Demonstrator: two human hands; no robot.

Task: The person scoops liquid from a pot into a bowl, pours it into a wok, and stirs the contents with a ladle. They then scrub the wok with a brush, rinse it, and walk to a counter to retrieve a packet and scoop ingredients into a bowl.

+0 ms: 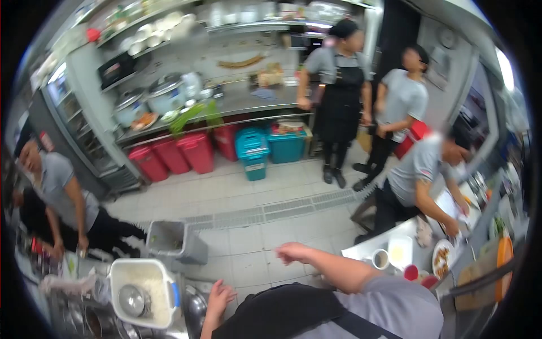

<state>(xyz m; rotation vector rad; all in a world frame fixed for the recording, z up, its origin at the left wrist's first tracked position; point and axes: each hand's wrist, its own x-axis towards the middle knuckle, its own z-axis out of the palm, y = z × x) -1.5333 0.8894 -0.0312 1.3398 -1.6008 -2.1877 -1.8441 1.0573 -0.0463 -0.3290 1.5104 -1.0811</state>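
Note:
Both my hands are raised in front of my dark apron. My left hand (221,295) is beside the steel bowls, near the white tub (170,307) of rice with a metal strainer in it; its fingers are apart and hold nothing. Over the floor, my right hand (292,253) points leftward with loosely bent fingers and nothing visible in it. To its right stand a white mug (380,259), a white tray (400,252) and an oval plate (443,257) with brown food.
A grey bin (192,243) stands just ahead. Several people are around: one (62,189) at left, two at the back, one (420,175) bent over the right counter. Red and teal bins (252,152) sit under the back steel counter (248,100).

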